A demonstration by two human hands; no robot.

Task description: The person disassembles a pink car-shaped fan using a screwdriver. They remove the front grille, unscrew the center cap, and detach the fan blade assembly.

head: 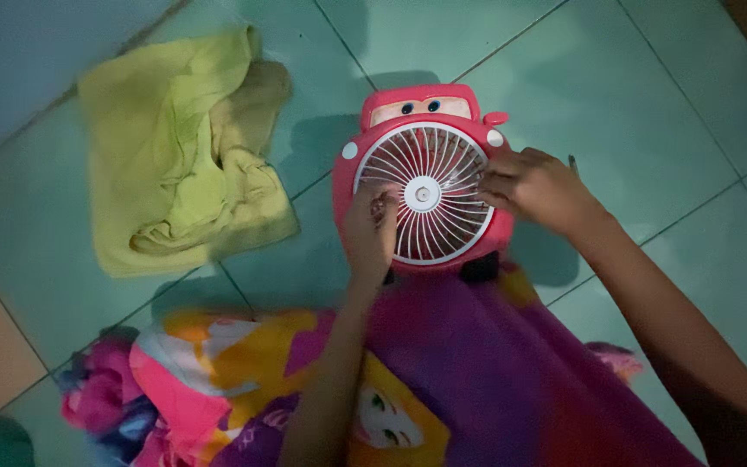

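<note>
The left hand (369, 232) is laid against the lower left of a white round grille (423, 194), its fingers curled onto the ribs; whether anything is pinched between them cannot be told. The right hand (533, 186) is pressed on the grille's right edge, fingers bent together against the ribs, nothing clearly gripped. The grille is set in the front of a small red fan (421, 108) shaped like a cartoon car (two painted eyes are seen at the top). The fan is seen lying on a pale green tiled floor (650, 104), its lower end touching a brightly printed purple and yellow fabric (477, 372) spread near the bottom of the view. A crumpled yellow-green cloth (179, 147) is seen on the tiles to the left, apart from the fan.
</note>
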